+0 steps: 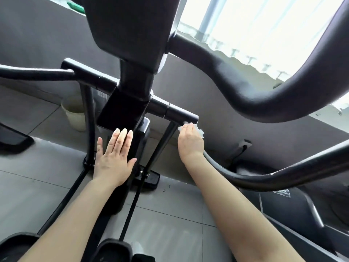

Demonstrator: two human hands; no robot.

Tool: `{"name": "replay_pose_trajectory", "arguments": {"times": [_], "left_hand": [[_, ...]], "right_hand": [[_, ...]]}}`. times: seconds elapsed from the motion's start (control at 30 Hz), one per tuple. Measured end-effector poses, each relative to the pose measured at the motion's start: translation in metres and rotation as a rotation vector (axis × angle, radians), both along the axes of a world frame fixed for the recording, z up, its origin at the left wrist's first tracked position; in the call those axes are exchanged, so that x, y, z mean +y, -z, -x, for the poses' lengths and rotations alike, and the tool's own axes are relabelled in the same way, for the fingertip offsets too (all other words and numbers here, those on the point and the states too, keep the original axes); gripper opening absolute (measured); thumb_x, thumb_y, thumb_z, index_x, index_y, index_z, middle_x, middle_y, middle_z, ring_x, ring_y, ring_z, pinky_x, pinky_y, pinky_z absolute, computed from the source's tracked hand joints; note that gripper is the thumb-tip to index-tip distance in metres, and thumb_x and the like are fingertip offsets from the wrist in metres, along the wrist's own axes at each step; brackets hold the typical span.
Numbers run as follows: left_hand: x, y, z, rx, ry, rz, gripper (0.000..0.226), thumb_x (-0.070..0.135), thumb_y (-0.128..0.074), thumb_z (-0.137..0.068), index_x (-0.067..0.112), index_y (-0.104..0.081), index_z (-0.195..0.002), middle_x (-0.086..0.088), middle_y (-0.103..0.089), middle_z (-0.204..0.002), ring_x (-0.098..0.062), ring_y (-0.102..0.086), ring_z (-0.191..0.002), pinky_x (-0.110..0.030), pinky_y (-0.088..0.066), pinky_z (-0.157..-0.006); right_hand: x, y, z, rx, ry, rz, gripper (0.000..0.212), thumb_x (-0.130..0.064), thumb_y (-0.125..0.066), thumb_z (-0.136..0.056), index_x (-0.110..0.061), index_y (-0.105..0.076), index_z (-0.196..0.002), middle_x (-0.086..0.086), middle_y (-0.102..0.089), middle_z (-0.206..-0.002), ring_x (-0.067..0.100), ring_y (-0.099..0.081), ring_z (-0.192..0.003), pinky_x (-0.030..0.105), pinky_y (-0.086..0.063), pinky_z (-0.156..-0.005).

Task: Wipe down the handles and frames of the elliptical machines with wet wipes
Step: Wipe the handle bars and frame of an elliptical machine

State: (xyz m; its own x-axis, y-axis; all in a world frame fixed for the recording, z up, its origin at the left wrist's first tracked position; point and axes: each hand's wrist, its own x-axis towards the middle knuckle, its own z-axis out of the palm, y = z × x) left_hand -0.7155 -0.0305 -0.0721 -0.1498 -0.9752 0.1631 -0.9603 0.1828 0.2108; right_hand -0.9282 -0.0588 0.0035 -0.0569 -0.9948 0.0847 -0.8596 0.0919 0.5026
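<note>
A crumpled white wet wipe (200, 131) is gripped in the curled fingers of the right hand (190, 141) and pressed against the underside of the black cylindrical crossbar end (181, 114) of the black elliptical machine frame (130, 80). The left hand (115, 154) is held flat with straight fingers, just below the frame's black central column cover (120, 112). A pale plastic bin (74, 116) is seen on the grey tiled floor (37, 167).

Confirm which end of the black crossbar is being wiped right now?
The crossbar's right end: the right hand presses a white wipe against it. The left end is untouched.
</note>
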Motion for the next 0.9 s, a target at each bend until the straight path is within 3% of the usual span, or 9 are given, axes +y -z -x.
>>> {"name": "replay_pose_trajectory", "arguments": {"times": [0.13, 0.2, 0.3, 0.43, 0.6, 0.67, 0.73, 0.8, 0.9], "left_hand": [[0.002, 0.005, 0.006, 0.063, -0.019, 0.007, 0.086, 0.051, -0.038, -0.097, 0.021, 0.025, -0.147, 0.002, 0.011, -0.164, -0.010, 0.028, -0.142, -0.038, 0.033, -0.106], [0.002, 0.005, 0.010, 0.075, -0.023, 0.014, 0.085, 0.052, -0.036, -0.097, 0.020, 0.025, -0.147, 0.002, 0.013, -0.164, -0.011, 0.025, -0.144, -0.037, 0.033, -0.106], [0.005, 0.004, 0.012, 0.117, -0.022, 0.008, 0.085, 0.050, -0.042, -0.096, 0.020, 0.018, -0.150, 0.001, 0.009, -0.165, -0.014, 0.016, -0.149, -0.039, 0.027, -0.111], [0.002, 0.009, 0.010, 0.105, -0.010, 0.006, 0.091, 0.050, -0.048, -0.094, 0.020, 0.017, -0.152, 0.001, 0.007, -0.165, -0.011, 0.022, -0.147, -0.043, 0.021, -0.115], [0.000, 0.011, 0.009, 0.041, -0.033, 0.001, 0.094, 0.053, -0.046, -0.093, 0.022, 0.022, -0.151, 0.000, 0.004, -0.165, -0.007, 0.038, -0.140, -0.040, 0.028, -0.110], [-0.001, 0.011, 0.009, 0.035, -0.039, 0.004, 0.090, 0.053, -0.043, -0.094, 0.021, 0.018, -0.152, 0.001, 0.008, -0.164, -0.006, 0.042, -0.137, -0.040, 0.030, -0.109], [-0.002, 0.013, 0.008, 0.051, -0.037, 0.030, 0.091, 0.051, -0.046, -0.093, 0.020, 0.015, -0.153, -0.001, 0.003, -0.165, -0.006, 0.037, -0.140, -0.040, 0.029, -0.111], [-0.002, 0.016, 0.008, 0.085, -0.023, 0.059, 0.096, 0.049, -0.052, -0.091, 0.020, 0.014, -0.153, -0.003, -0.004, -0.164, -0.008, 0.030, -0.144, -0.040, 0.025, -0.113], [-0.003, 0.021, 0.008, 0.117, -0.005, 0.076, 0.100, 0.048, -0.057, -0.088, 0.020, 0.014, -0.153, -0.002, -0.004, -0.162, -0.010, 0.025, -0.147, -0.041, 0.020, -0.114]], "right_hand": [[0.062, 0.013, 0.011, 0.145, 0.045, 0.064, 0.043, -0.022, -0.068, -0.073, 0.004, -0.072, -0.108, 0.014, -0.070, -0.096, 0.025, -0.065, -0.086, 0.029, -0.051, -0.076], [0.084, 0.009, 0.015, 0.124, 0.087, 0.124, 0.038, -0.015, -0.059, -0.070, 0.008, -0.074, -0.096, 0.015, -0.069, -0.083, 0.028, -0.061, -0.077, 0.031, -0.050, -0.071], [0.082, 0.005, 0.013, 0.093, 0.044, 0.050, 0.041, -0.010, -0.045, -0.070, -0.002, -0.075, -0.096, 0.010, -0.070, -0.085, 0.022, -0.065, -0.082, 0.025, -0.052, -0.075], [0.023, -0.006, 0.008, -0.231, 0.014, 0.116, 0.022, -0.007, -0.076, -0.069, -0.003, -0.071, -0.089, 0.009, -0.067, -0.083, 0.019, -0.067, -0.077, 0.024, -0.053, -0.064], [-0.021, -0.009, 0.002, -0.313, 0.058, -0.025, 0.045, -0.002, -0.033, -0.101, 0.001, -0.030, -0.145, 0.017, -0.039, -0.146, 0.027, -0.040, -0.134, 0.034, -0.038, -0.108], [-0.013, -0.001, 0.003, -0.275, 0.068, 0.039, 0.042, -0.007, -0.040, -0.099, -0.003, -0.042, -0.141, 0.012, -0.051, -0.135, 0.021, -0.049, -0.124, 0.029, -0.043, -0.099], [0.014, -0.006, 0.004, -0.110, 0.062, 0.108, 0.025, -0.018, -0.058, -0.082, -0.021, -0.073, -0.102, -0.006, -0.066, -0.091, 0.007, -0.063, -0.085, 0.020, -0.047, -0.070], [0.042, -0.004, 0.009, 0.028, 0.117, 0.013, 0.010, -0.022, -0.063, -0.071, -0.021, -0.073, -0.068, -0.007, -0.059, -0.062, 0.006, -0.057, -0.059, 0.022, -0.040, -0.055], [0.074, 0.009, 0.017, 0.143, 0.193, -0.012, 0.011, -0.022, -0.061, -0.071, -0.022, -0.072, -0.069, -0.008, -0.058, -0.063, 0.009, -0.056, -0.061, 0.027, -0.033, -0.058]]}}
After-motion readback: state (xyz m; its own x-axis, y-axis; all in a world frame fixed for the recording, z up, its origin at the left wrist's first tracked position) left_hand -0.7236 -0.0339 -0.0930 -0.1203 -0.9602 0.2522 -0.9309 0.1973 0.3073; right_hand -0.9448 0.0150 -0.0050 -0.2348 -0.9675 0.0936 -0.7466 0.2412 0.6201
